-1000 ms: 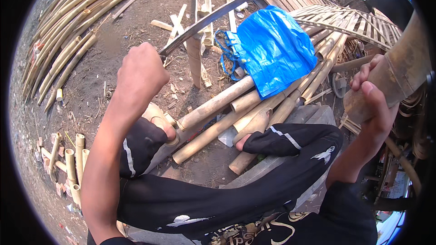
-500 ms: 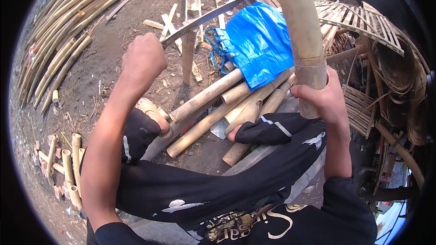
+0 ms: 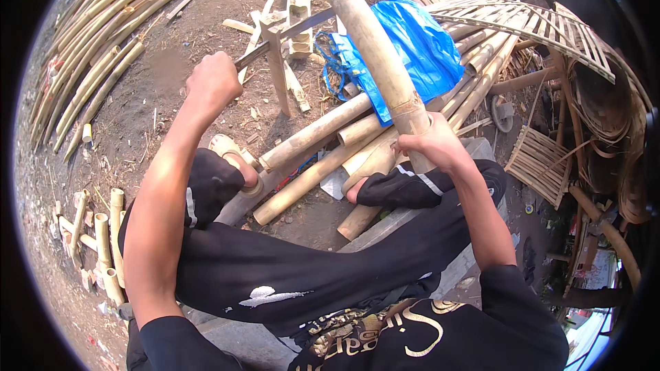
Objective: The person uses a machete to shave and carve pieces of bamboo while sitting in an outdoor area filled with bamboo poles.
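My left hand (image 3: 214, 81) is closed in a fist round the handle end of a long narrow blade (image 3: 309, 22); whether it is a saw or a machete I cannot tell. The blade slants away to the right, crossing near the top of an upright post (image 3: 276, 72). Its far part reaches a thick bamboo pole (image 3: 368, 34), which hides what lies behind. My right hand (image 3: 440, 143) grips that pole near its lower end, thumb across the front. The pole tilts up and to the left, its upper end out of view. Touching between blade and pole cannot be made out.
Cut bamboo lengths (image 3: 313, 185) lie between my feet, partly under a blue plastic sheet (image 3: 419, 48). Long bamboo poles (image 3: 103, 48) are piled at the far left, short bamboo pieces (image 3: 103, 247) at the near left. Slatted bamboo panels (image 3: 540, 165) stand at the right.
The bamboo pole has tilted from nearly upright toward the left, its lower end moving left with my right hand. My left hand and the blade have shifted slightly left and down.
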Tool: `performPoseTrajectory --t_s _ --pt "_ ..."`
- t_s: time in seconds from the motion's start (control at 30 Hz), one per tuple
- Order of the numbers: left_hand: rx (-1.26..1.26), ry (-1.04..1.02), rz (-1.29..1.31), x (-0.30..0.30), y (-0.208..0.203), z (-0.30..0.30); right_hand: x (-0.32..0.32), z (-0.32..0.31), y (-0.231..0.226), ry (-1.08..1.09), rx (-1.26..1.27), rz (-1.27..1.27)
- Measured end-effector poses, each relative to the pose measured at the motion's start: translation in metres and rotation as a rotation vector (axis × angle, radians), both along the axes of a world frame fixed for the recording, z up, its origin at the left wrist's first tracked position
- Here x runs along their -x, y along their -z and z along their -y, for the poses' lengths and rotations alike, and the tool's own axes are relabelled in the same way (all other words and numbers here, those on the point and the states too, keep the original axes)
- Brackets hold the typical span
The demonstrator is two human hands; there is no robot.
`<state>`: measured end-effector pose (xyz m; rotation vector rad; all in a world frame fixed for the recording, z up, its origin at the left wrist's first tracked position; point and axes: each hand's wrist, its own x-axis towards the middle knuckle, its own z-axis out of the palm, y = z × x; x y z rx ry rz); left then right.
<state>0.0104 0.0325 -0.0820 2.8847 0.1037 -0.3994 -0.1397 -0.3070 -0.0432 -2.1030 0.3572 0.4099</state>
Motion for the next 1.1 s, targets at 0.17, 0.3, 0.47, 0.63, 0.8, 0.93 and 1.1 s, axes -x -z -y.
performPoseTrajectory --t_s 0.17,0.3,0.47,0.63,0.8,0.93,1.1 --pt "0.075 0.040 0.064 0.010 0.024 0.021 -0.010 -0.008 -0.094 0.084 -0.008 0.418" --pt "0.076 0.068 0.102 0.009 0.019 0.019 -0.035 -0.022 -0.101 0.262 0.015 0.842" --pt "-0.028 0.065 0.059 -0.001 0.035 0.029 -0.009 -0.004 0.085 -0.054 0.314 0.100" --pt "0.023 0.071 0.078 -0.005 0.085 0.006 0.007 0.000 0.062 0.163 -0.083 -0.156" --pt "0.165 0.005 0.130 0.006 0.118 0.027 -0.027 0.000 -0.036 0.121 -0.023 0.313" --pt "0.172 0.024 0.161 0.001 0.123 0.037 -0.046 -0.006 -0.053 0.307 0.044 0.753" --pt "0.082 0.040 0.162 -0.015 0.129 0.041 0.018 0.000 0.128 0.041 0.363 -0.120"
